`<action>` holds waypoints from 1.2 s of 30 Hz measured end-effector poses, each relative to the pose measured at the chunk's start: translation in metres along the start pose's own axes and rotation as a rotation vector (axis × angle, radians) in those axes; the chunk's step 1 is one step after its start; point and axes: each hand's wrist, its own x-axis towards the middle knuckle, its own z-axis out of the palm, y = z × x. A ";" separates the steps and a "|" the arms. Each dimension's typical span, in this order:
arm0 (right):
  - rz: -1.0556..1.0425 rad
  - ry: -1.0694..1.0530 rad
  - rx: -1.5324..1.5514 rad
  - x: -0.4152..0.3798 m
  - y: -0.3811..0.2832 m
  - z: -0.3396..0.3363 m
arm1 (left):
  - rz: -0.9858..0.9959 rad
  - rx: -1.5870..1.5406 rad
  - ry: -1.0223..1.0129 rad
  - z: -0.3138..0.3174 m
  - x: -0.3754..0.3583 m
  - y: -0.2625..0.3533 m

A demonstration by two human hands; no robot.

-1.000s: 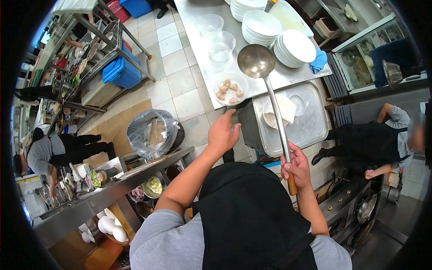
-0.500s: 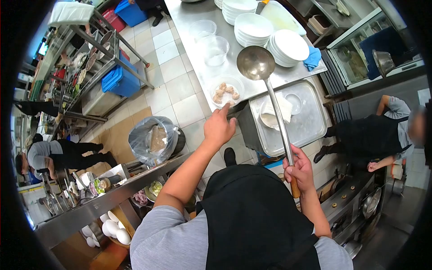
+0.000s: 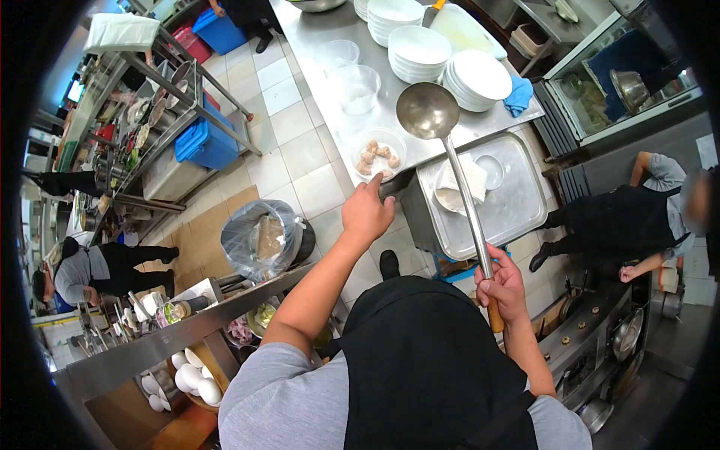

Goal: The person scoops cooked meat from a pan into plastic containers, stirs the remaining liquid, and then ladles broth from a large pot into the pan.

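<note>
Ladle clasped in right grip.
Left grip spread at six-o'clock rim of tub; best hold the ladle level.

Pale tiled floor, steel table

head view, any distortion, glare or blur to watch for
Head view: strong wide-angle bending, edges going black; head view: soft reflections on the metal ladle and tray; head view: a blurred patch over the head of the person at right, while the right hand looks reasonably sharp.
</note>
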 end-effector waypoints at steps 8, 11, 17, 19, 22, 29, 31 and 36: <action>0.001 -0.031 -0.016 -0.001 -0.006 0.001 | 0.067 0.000 0.023 0.001 -0.006 0.003; -0.004 -0.033 0.050 -0.011 -0.005 -0.006 | 0.214 -0.041 -0.060 0.015 -0.022 0.006; -0.052 -0.064 0.462 -0.061 0.014 -0.040 | 0.365 -0.099 -0.339 0.037 -0.078 0.046; -0.093 -0.006 0.544 -0.091 0.021 -0.052 | 0.381 -0.155 -0.520 0.053 -0.099 0.064; -0.194 0.130 0.642 -0.154 0.039 -0.078 | 0.432 -0.249 -0.714 0.075 -0.130 0.094; -0.554 0.651 0.484 -0.336 0.098 -0.139 | 0.674 -0.031 -1.005 0.158 -0.171 0.183; -0.597 0.910 0.485 -0.390 0.122 -0.142 | 0.759 0.037 -1.055 0.177 -0.194 0.225; -0.556 1.502 0.418 -0.503 0.174 -0.139 | 0.988 0.157 -1.232 0.238 -0.274 0.323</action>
